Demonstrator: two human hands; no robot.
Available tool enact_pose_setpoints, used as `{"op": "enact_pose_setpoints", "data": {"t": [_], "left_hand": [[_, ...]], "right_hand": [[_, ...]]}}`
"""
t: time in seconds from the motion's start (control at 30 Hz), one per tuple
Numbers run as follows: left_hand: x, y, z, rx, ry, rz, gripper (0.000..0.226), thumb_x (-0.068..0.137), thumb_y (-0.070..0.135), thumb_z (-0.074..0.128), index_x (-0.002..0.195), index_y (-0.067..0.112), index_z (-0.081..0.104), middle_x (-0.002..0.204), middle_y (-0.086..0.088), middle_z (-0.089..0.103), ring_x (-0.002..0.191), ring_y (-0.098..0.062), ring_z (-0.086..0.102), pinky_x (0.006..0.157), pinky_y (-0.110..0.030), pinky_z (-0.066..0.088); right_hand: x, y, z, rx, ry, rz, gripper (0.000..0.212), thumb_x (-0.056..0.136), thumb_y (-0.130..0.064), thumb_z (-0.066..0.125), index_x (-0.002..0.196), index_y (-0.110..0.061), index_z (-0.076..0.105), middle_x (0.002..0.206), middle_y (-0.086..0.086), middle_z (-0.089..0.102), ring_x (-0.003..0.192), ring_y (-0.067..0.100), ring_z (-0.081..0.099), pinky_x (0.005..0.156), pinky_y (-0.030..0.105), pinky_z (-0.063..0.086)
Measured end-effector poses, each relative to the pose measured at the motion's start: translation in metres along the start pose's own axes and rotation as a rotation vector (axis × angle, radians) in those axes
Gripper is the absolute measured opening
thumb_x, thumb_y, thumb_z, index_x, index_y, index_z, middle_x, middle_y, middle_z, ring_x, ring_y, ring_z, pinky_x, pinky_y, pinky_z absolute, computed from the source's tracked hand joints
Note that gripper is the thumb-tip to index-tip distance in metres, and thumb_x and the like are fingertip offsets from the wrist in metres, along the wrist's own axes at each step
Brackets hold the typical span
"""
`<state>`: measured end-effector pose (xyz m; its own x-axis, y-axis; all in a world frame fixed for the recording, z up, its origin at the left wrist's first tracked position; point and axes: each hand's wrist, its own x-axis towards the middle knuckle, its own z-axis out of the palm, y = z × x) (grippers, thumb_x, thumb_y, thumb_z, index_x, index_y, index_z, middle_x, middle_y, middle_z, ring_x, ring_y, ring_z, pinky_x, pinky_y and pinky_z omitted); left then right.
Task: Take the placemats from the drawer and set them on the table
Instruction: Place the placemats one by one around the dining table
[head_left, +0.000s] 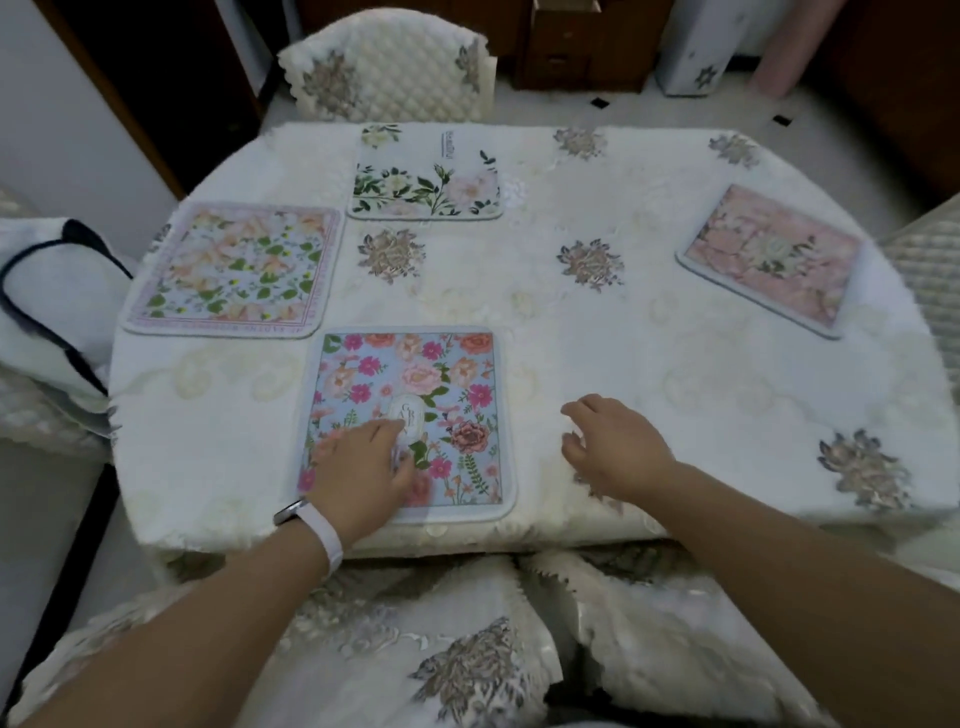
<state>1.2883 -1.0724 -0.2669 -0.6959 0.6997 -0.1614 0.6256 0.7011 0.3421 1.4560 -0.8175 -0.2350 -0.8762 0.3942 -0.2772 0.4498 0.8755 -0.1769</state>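
Several floral placemats lie flat on the table (571, 338), which is covered by a cream embroidered cloth. Nearest me is a blue mat with pink roses (431, 384); my left hand (363, 467) rests on its lower left part, fingers relaxed. A pale mat with orange flowers (234, 267) lies at the left. At the far side sits a white mat with green leaves (426, 176). A pink mat (769, 257) lies at the right. My right hand (613, 447) hovers over bare cloth right of the blue mat, fingers loosely curled, holding nothing.
A quilted cream chair (384, 62) stands at the far side. Another covered chair back (467, 649) is right below me. A wooden drawer unit (582, 47) stands behind the table. A white bag with dark straps (47, 301) lies at the left.
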Motion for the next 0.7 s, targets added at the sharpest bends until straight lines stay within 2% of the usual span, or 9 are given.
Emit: {"op": "enact_pose_setpoints", "data": {"t": [0.1,0.2,0.33,0.47,0.7], "left_hand": [[0.008,0.034,-0.005,-0.005,0.002,0.111,0.048,0.094,0.036,0.054,0.136,0.014,0.054,0.134,-0.006,0.058,0.116,-0.024,0.056,0.094,-0.04,0.047],[0.014,0.066,-0.014,0.017,0.014,0.176,0.052,0.092,0.041,0.044,0.134,0.014,0.057,0.135,-0.006,0.059,0.119,-0.027,0.055,0.096,-0.043,0.045],[0.018,0.101,-0.017,0.039,0.039,0.165,0.053,0.091,0.042,0.042,0.135,0.016,0.057,0.14,-0.003,0.056,0.126,-0.026,0.051,0.101,-0.045,0.042],[0.015,0.14,-0.01,0.059,0.048,0.153,0.064,0.086,0.052,0.032,0.132,0.018,0.06,0.135,-0.003,0.059,0.122,-0.026,0.054,0.098,-0.044,0.046],[0.017,0.24,0.008,0.196,0.035,0.131,0.061,0.088,0.052,0.03,0.136,0.023,0.056,0.141,-0.001,0.055,0.129,-0.025,0.049,0.103,-0.047,0.041]], "right_hand": [[-0.015,0.018,-0.021,-0.006,0.051,0.009,0.044,0.098,-0.037,0.043,0.137,-0.018,0.051,0.132,0.001,0.056,0.116,0.022,0.052,0.093,0.037,0.045],[-0.029,0.036,-0.033,-0.034,0.085,0.031,0.046,0.098,-0.041,0.043,0.138,-0.02,0.05,0.133,0.0,0.055,0.117,0.022,0.052,0.093,0.037,0.046],[-0.038,0.057,-0.046,-0.021,0.103,0.019,0.049,0.098,-0.047,0.043,0.138,-0.02,0.049,0.134,0.001,0.054,0.119,0.023,0.051,0.093,0.038,0.046],[-0.05,0.089,-0.058,-0.028,0.106,-0.017,0.051,0.097,-0.05,0.042,0.138,-0.02,0.048,0.135,0.001,0.052,0.119,0.024,0.05,0.093,0.039,0.045],[-0.079,0.187,-0.073,0.036,0.088,0.017,0.055,0.097,-0.053,0.037,0.143,-0.024,0.043,0.145,-0.003,0.044,0.127,0.022,0.044,0.1,0.038,0.042]]}}
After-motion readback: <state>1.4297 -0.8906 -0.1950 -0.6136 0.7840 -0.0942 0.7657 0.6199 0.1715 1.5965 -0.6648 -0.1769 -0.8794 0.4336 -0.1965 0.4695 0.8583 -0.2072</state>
